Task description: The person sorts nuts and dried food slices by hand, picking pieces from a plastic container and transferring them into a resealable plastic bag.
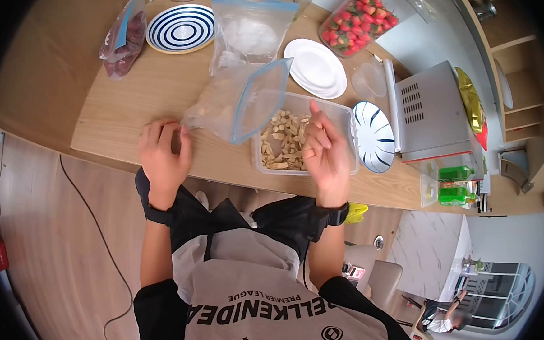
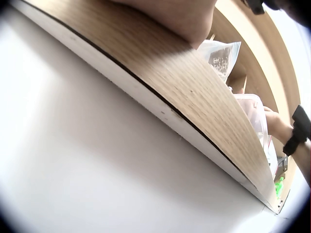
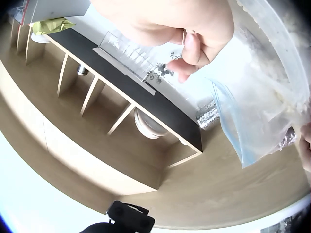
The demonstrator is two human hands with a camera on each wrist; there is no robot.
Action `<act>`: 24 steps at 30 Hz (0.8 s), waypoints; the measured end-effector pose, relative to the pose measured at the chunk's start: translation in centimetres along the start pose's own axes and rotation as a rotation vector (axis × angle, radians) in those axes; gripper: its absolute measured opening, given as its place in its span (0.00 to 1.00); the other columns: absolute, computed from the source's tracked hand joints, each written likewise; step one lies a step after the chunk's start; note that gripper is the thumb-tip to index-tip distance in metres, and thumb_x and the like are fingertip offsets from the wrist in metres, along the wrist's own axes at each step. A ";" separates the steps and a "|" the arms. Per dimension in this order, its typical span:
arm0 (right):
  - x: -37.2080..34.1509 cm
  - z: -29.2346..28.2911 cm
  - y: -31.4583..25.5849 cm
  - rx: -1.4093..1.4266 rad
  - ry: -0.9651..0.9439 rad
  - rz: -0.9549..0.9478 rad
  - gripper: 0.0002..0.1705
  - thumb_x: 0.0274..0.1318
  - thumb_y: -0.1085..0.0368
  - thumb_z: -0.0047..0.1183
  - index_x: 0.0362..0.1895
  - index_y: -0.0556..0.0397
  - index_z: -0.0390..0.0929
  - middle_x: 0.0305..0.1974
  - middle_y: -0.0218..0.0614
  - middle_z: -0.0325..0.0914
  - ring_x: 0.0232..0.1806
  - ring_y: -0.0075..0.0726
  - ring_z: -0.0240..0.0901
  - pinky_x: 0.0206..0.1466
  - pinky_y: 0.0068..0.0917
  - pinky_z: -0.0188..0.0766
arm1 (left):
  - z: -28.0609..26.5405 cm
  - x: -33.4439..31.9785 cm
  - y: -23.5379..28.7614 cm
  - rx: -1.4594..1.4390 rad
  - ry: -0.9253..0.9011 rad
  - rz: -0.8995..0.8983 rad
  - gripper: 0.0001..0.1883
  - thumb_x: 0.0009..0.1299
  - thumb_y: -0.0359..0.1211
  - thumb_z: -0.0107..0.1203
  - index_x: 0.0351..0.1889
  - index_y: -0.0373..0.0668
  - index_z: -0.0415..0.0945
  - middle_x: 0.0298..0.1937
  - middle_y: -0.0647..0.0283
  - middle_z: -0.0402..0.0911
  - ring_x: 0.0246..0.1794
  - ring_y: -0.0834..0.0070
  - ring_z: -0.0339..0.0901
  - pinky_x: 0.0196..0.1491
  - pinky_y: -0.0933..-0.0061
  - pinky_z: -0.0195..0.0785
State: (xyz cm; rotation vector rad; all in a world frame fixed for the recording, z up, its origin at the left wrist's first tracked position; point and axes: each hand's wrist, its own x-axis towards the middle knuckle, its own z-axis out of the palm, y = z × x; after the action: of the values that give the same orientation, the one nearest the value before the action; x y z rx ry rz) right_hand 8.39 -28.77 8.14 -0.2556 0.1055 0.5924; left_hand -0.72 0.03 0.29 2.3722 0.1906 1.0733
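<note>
My left hand (image 1: 164, 155) rests on the table beside the lower corner of an unsealed, blue-edged zip bag (image 1: 221, 104), its thumb at that corner. The bag leans over the left side of a clear container (image 1: 256, 152) holding pale sliced pieces (image 1: 281, 141). Above the container's right side is my right hand (image 1: 325, 151), palm turned up, index finger raised and the others loosely bent, with nothing in it. In the right wrist view the bent fingers of that hand (image 3: 180, 29) are near the bag (image 3: 257, 121). The left wrist view mostly shows the table edge (image 2: 194, 104).
Behind are a bag of dark red items (image 1: 126, 45), a blue-ringed plate (image 1: 181, 29), another zip bag (image 1: 248, 34), white plates (image 1: 315, 67) and a strawberry container (image 1: 359, 22). At the right are a striped plate (image 1: 374, 137), an oven-like appliance (image 1: 430, 113) and green bottles (image 1: 454, 195).
</note>
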 end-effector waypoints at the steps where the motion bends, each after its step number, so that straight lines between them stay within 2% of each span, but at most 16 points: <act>1: -0.4 -0.5 -0.4 0.000 0.001 0.001 0.22 0.81 0.68 0.43 0.71 0.64 0.68 0.34 0.25 0.72 0.27 0.19 0.55 0.26 0.19 0.53 | 0.0 0.0 0.0 0.005 -0.002 0.001 0.05 0.68 0.28 0.63 0.39 0.35 0.82 0.45 0.56 0.85 0.47 0.53 0.79 0.52 0.57 0.71; 3: -1.2 1.4 -0.1 -0.141 0.056 -0.184 0.21 0.81 0.65 0.45 0.70 0.61 0.71 0.27 0.19 0.58 0.24 0.17 0.48 0.25 0.20 0.48 | 0.1 0.1 -0.1 0.016 0.017 0.017 0.05 0.68 0.29 0.64 0.37 0.37 0.82 0.44 0.58 0.84 0.46 0.55 0.79 0.49 0.57 0.70; 4: -1.8 2.7 0.2 -0.141 0.054 -0.181 0.21 0.81 0.65 0.45 0.70 0.61 0.71 0.27 0.19 0.58 0.24 0.17 0.48 0.25 0.20 0.48 | 0.1 0.1 -0.1 0.025 0.038 0.034 0.05 0.68 0.31 0.65 0.36 0.39 0.82 0.42 0.61 0.84 0.45 0.58 0.79 0.47 0.58 0.69; 6: -3.4 5.6 0.9 -0.438 0.191 -0.646 0.22 0.81 0.63 0.46 0.70 0.60 0.71 0.26 0.18 0.52 0.25 0.15 0.45 0.24 0.20 0.44 | 0.2 0.1 -0.2 0.022 0.036 0.027 0.05 0.68 0.31 0.65 0.36 0.39 0.82 0.42 0.61 0.84 0.44 0.58 0.79 0.47 0.58 0.69; 7: -4.4 6.5 1.0 -0.630 0.151 -0.863 0.22 0.80 0.61 0.47 0.69 0.61 0.71 0.26 0.18 0.51 0.24 0.14 0.44 0.24 0.20 0.43 | 0.2 0.0 -0.2 0.015 0.031 0.021 0.05 0.68 0.31 0.65 0.36 0.39 0.82 0.42 0.61 0.83 0.44 0.58 0.78 0.47 0.58 0.69; 8: -5.0 8.7 2.1 -0.680 0.196 -1.120 0.21 0.81 0.60 0.47 0.65 0.61 0.74 0.26 0.18 0.48 0.24 0.14 0.43 0.24 0.20 0.41 | 0.1 0.0 -0.2 0.018 0.031 0.018 0.05 0.68 0.31 0.65 0.36 0.39 0.82 0.42 0.61 0.83 0.44 0.58 0.78 0.47 0.58 0.69; 10: -6.7 9.9 2.4 -0.786 -0.120 -1.408 0.19 0.81 0.60 0.45 0.61 0.62 0.77 0.27 0.18 0.56 0.25 0.14 0.49 0.25 0.18 0.49 | 0.2 0.0 -0.3 0.011 0.029 0.023 0.05 0.68 0.31 0.64 0.36 0.40 0.82 0.43 0.60 0.83 0.44 0.57 0.78 0.47 0.58 0.69; 11: -6.5 9.8 2.8 -0.785 -0.117 -1.413 0.19 0.81 0.60 0.45 0.61 0.62 0.77 0.27 0.18 0.56 0.25 0.14 0.49 0.25 0.18 0.49 | 0.2 0.0 -0.3 0.009 0.028 0.027 0.05 0.68 0.31 0.64 0.36 0.40 0.82 0.43 0.60 0.83 0.44 0.57 0.78 0.47 0.58 0.69; 13: -4.9 9.4 4.1 -1.154 0.017 -1.641 0.21 0.82 0.62 0.42 0.68 0.61 0.73 0.26 0.19 0.56 0.24 0.15 0.50 0.26 0.19 0.50 | 0.2 0.1 -0.2 0.016 0.039 0.042 0.05 0.68 0.31 0.64 0.36 0.40 0.82 0.42 0.60 0.83 0.44 0.57 0.78 0.47 0.58 0.69; 14: -3.7 8.9 4.6 -1.154 0.017 -1.647 0.21 0.82 0.62 0.42 0.68 0.61 0.73 0.26 0.19 0.56 0.24 0.15 0.50 0.26 0.19 0.50 | 0.2 0.1 -0.2 0.012 0.041 0.045 0.05 0.68 0.31 0.64 0.36 0.40 0.82 0.42 0.60 0.83 0.44 0.57 0.78 0.47 0.58 0.69; 17: 0.5 6.2 5.3 -1.574 0.220 -0.491 0.27 0.78 0.59 0.43 0.71 0.63 0.71 0.23 0.20 0.55 0.23 0.19 0.52 0.28 0.20 0.52 | 0.2 0.1 -0.4 0.017 0.037 0.042 0.05 0.68 0.31 0.64 0.36 0.40 0.82 0.43 0.60 0.84 0.45 0.57 0.79 0.47 0.58 0.69; 18: 0.7 5.2 4.3 -1.574 0.200 -0.499 0.27 0.78 0.59 0.43 0.71 0.63 0.71 0.23 0.20 0.55 0.23 0.19 0.52 0.28 0.20 0.52 | 0.3 0.0 -0.6 0.007 0.034 0.045 0.05 0.68 0.31 0.64 0.36 0.40 0.82 0.43 0.60 0.84 0.45 0.57 0.79 0.47 0.58 0.69; 20: 0.2 4.3 1.7 -0.562 -0.129 -0.133 0.27 0.76 0.59 0.38 0.67 0.66 0.73 0.23 0.24 0.59 0.24 0.24 0.54 0.30 0.24 0.57 | 0.0 -0.2 -0.5 0.009 0.038 0.022 0.05 0.68 0.31 0.64 0.36 0.40 0.82 0.43 0.60 0.84 0.45 0.57 0.79 0.47 0.58 0.69; 21: 0.0 4.0 1.6 -0.560 -0.123 -0.128 0.27 0.76 0.59 0.38 0.67 0.66 0.73 0.23 0.24 0.59 0.24 0.24 0.54 0.30 0.24 0.57 | -0.2 -0.1 -0.2 0.015 0.020 0.015 0.05 0.69 0.30 0.64 0.37 0.38 0.82 0.44 0.58 0.84 0.45 0.55 0.79 0.48 0.57 0.71; 23: -0.2 4.1 1.2 -0.375 -0.009 -0.187 0.31 0.71 0.62 0.39 0.72 0.65 0.68 0.24 0.23 0.52 0.25 0.25 0.50 0.28 0.26 0.52 | -0.2 0.1 0.0 0.008 -0.006 0.026 0.05 0.69 0.28 0.63 0.37 0.36 0.81 0.45 0.56 0.84 0.45 0.52 0.79 0.50 0.57 0.72; 24: -0.1 3.2 0.5 -0.237 -0.168 -0.092 0.33 0.68 0.65 0.38 0.74 0.67 0.65 0.31 0.29 0.67 0.33 0.28 0.61 0.32 0.26 0.60 | 0.0 0.1 -0.2 0.004 0.016 0.026 0.05 0.69 0.29 0.63 0.37 0.38 0.82 0.44 0.58 0.84 0.45 0.55 0.79 0.48 0.58 0.71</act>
State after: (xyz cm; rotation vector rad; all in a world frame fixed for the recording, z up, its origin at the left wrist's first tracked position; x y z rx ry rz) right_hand 8.15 -27.55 11.18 -0.4363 -0.1388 0.5329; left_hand -0.69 0.22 0.27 2.3768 0.1683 1.1053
